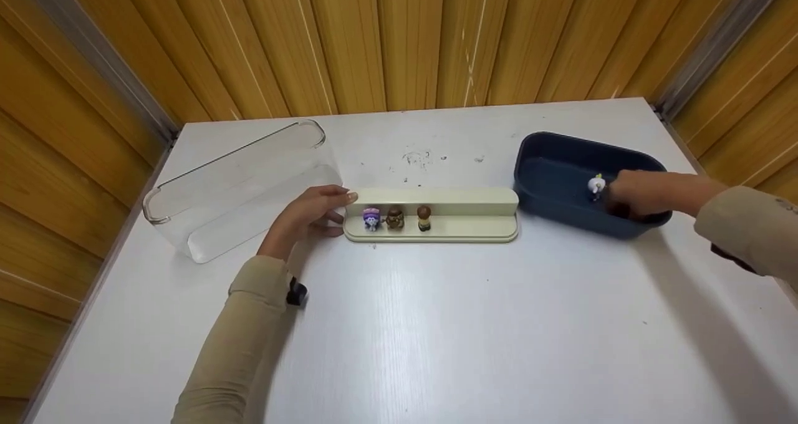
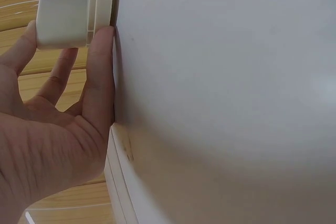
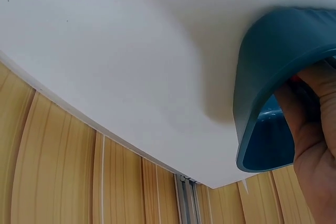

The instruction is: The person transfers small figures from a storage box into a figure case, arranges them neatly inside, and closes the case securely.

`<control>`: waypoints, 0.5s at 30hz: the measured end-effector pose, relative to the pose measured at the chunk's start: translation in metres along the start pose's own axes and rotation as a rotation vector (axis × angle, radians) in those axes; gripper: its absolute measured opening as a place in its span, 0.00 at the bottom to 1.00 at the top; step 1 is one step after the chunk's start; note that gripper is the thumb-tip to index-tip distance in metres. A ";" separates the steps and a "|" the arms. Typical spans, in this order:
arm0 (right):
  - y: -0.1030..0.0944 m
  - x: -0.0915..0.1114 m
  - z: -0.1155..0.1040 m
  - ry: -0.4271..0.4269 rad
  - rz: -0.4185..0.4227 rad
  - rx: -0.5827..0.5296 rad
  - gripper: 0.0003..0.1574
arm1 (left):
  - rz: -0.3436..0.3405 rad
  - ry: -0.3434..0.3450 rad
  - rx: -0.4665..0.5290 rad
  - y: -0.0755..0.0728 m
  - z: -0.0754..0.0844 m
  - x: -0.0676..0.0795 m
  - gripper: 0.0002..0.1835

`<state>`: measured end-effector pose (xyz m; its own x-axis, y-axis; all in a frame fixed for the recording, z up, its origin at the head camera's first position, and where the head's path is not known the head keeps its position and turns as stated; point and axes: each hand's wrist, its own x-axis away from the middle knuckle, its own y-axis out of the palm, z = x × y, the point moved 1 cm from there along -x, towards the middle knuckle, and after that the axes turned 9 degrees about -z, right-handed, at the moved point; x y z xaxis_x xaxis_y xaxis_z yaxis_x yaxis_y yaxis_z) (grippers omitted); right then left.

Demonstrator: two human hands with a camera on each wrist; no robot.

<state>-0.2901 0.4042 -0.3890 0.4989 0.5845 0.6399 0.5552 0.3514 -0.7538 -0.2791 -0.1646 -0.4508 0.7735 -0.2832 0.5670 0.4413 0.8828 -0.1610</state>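
My left hand (image 1: 312, 212) holds the left end of a cream stepped display stand (image 1: 461, 196). In the left wrist view its thumb and a finger (image 2: 100, 72) span that end. On the stand's lower step are a purple-and-white figurine (image 1: 372, 219), a brown figurine (image 1: 395, 218) and a brown-haired figurine (image 1: 424, 218). My right hand (image 1: 642, 193) reaches into a dark blue bin (image 1: 561, 215), beside a small white figurine (image 1: 596, 186). Something red (image 3: 295, 78) shows near its fingers in the right wrist view, but the fingertips are hidden.
At the left of the white table (image 1: 405, 324) lies a clear plastic bin (image 1: 249, 187). Wood-look panels (image 1: 405, 43) rise behind the table and at both sides. Dark scuff marks (image 1: 418, 158) spot the tabletop behind the stand.
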 end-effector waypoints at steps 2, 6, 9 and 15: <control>0.002 -0.001 -0.001 -0.009 0.005 0.005 0.14 | 0.002 -0.008 0.011 0.000 -0.003 0.000 0.34; 0.007 -0.002 -0.001 -0.014 0.015 0.008 0.14 | -0.001 -0.015 0.022 0.002 -0.009 0.000 0.34; 0.013 -0.002 0.000 -0.014 0.034 0.025 0.14 | -0.006 -0.024 0.018 0.004 -0.013 0.000 0.35; 0.025 0.003 -0.001 -0.004 0.094 0.059 0.14 | -0.004 0.003 -0.002 0.004 -0.008 -0.002 0.35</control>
<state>-0.2739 0.4135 -0.4061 0.5444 0.6195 0.5656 0.4661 0.3372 -0.8179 -0.2747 -0.1633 -0.4593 0.7730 -0.2877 0.5655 0.4452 0.8809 -0.1604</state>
